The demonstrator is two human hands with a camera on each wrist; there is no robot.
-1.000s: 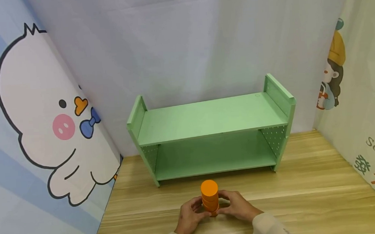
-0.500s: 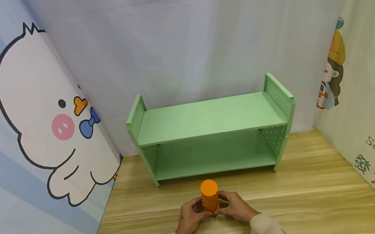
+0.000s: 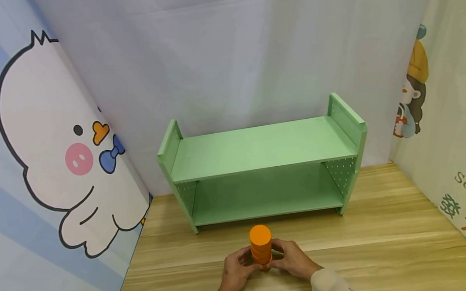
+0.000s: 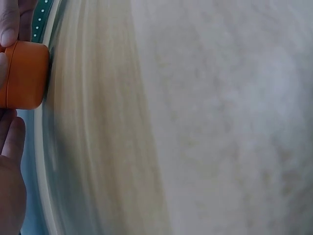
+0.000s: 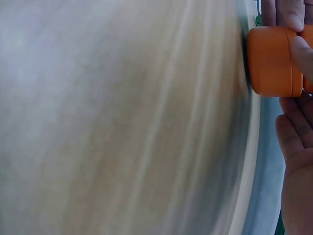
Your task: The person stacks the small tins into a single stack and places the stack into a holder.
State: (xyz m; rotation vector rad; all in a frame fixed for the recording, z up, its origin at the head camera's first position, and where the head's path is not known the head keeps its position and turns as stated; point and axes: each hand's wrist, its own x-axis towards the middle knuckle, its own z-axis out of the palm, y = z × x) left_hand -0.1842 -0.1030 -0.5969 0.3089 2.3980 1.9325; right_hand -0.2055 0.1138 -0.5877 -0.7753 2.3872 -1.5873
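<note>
One upright orange stack point(image 3: 261, 245), near middle, on one wooden table point(image 3: 402, 224). Left hand point(image 3: 235, 271) and right hand point(image 3: 296, 258), two total, pinch its sides, fingers curled. One two-tier green shelf point(image 3: 263, 148), far.

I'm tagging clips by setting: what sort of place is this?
Probably a makeshift indoor booth, judging by the cartoon-printed cloth on the left and the plain cloth hanging behind the wood-grain table.
</note>
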